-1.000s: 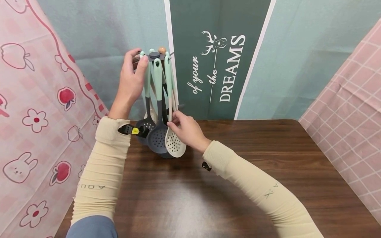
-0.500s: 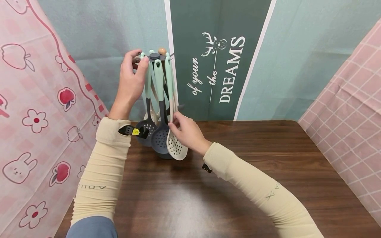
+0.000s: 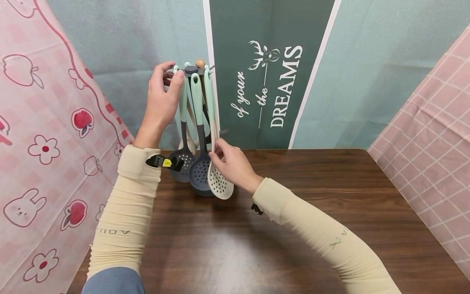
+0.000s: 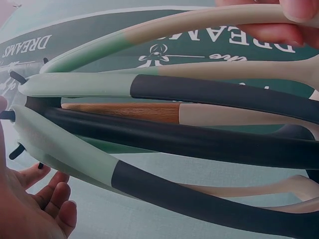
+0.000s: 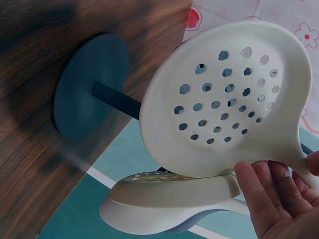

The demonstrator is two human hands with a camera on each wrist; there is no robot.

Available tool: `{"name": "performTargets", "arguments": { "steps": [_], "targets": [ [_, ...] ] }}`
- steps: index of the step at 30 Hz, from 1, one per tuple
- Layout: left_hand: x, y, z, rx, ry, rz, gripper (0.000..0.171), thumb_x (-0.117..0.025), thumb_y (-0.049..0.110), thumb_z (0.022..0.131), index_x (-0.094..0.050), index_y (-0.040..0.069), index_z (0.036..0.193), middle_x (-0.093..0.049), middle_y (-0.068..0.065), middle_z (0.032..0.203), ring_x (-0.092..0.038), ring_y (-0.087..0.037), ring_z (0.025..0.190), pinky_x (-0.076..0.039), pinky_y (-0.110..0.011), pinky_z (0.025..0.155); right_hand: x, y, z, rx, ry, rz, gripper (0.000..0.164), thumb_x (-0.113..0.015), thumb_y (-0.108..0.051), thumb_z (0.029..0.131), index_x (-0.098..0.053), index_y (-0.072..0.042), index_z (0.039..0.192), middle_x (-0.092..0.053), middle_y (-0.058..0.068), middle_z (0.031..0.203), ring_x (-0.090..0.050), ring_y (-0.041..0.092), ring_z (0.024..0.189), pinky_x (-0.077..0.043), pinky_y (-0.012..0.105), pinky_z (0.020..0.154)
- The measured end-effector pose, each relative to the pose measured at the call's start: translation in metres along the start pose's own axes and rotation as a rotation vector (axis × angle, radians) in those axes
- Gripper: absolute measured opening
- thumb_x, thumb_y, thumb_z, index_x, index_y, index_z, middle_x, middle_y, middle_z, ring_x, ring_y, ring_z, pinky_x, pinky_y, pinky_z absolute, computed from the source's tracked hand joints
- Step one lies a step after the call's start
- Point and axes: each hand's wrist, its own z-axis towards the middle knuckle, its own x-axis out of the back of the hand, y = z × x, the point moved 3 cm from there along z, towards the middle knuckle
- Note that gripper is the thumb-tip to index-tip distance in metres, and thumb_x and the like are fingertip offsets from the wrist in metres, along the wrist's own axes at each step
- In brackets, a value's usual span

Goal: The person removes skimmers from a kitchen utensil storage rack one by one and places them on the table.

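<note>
A dark utensil rack [image 5: 92, 84] with a round base stands upright on the table, mint-handled utensils hanging from its top hooks. In the head view, my left hand [image 3: 161, 94] holds the rack's top at the left, thumb by a mint handle end and the other fingers behind the hooks. My right hand [image 3: 233, 161] pinches the neck of a cream skimmer [image 3: 220, 183], whose perforated bowl hangs at the rack's right front. Beside it hang a dark grey skimmer [image 3: 200, 171] and, further left, another dark grey perforated skimmer [image 3: 182, 163], partly covered by the left wrist strap.
The rack stands on a dark wooden table [image 3: 293, 228] close to the green-blue cloth backdrop [image 3: 349, 94]. A pink patterned cloth [image 3: 44, 171] hangs at the left, a pink checked one [image 3: 433, 155] at the right. One hanging utensil has a brown wooden handle [image 4: 124, 112].
The cream skimmer and the dark grey skimmers have swung slightly to the right and toward the front, the right hand moving along with them. The left hand has hardly moved.
</note>
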Motion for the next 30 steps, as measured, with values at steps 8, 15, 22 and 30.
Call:
{"name": "performTargets", "arguments": {
  "steps": [8, 15, 22, 30],
  "targets": [
    [0.0005, 0.0003, 0.0002, 0.01, -0.004, 0.004, 0.051, -0.051, 0.035, 0.104, -0.048, 0.008, 0.147, -0.053, -0.011, 0.127, -0.045, -0.007, 0.102, -0.037, -0.028, 0.086, -0.0009, 0.0038, -0.0011, 0.016, 0.02, 0.031, 0.004, -0.058, -0.014, 0.103, -0.06, -0.011, 0.103, -0.072, 0.001, 0.094, -0.066, 0.011, 0.085, -0.054, 0.03, 0.077],
    [0.0004, 0.0, 0.0008, 0.013, -0.008, 0.005, 0.052, -0.051, 0.035, 0.103, -0.047, 0.008, 0.147, -0.054, -0.011, 0.128, -0.045, -0.007, 0.103, -0.037, -0.028, 0.086, 0.0004, 0.0048, -0.0019, 0.003, 0.033, 0.043, 0.004, -0.057, -0.013, 0.102, -0.06, -0.011, 0.101, -0.073, 0.004, 0.096, -0.067, 0.012, 0.082, -0.054, 0.031, 0.074],
    [0.001, -0.0005, 0.0001, 0.025, -0.012, 0.011, 0.052, -0.051, 0.036, 0.104, -0.047, 0.009, 0.148, -0.053, -0.012, 0.13, -0.045, -0.008, 0.105, -0.037, -0.028, 0.087, 0.0021, 0.0046, -0.0031, 0.008, 0.021, 0.043, 0.004, -0.058, -0.014, 0.102, -0.061, -0.011, 0.103, -0.074, 0.005, 0.099, -0.067, 0.013, 0.084, -0.055, 0.031, 0.074],
    [0.0011, -0.0014, 0.0003, 0.028, -0.013, 0.006, 0.051, -0.05, 0.036, 0.104, -0.047, 0.01, 0.148, -0.053, -0.012, 0.129, -0.045, -0.009, 0.105, -0.037, -0.029, 0.088, 0.0071, 0.0021, -0.0056, 0.005, 0.011, 0.042, 0.005, -0.059, -0.012, 0.102, -0.062, -0.01, 0.105, -0.072, 0.003, 0.094, -0.066, 0.012, 0.084, -0.055, 0.031, 0.075]
  ]
}}
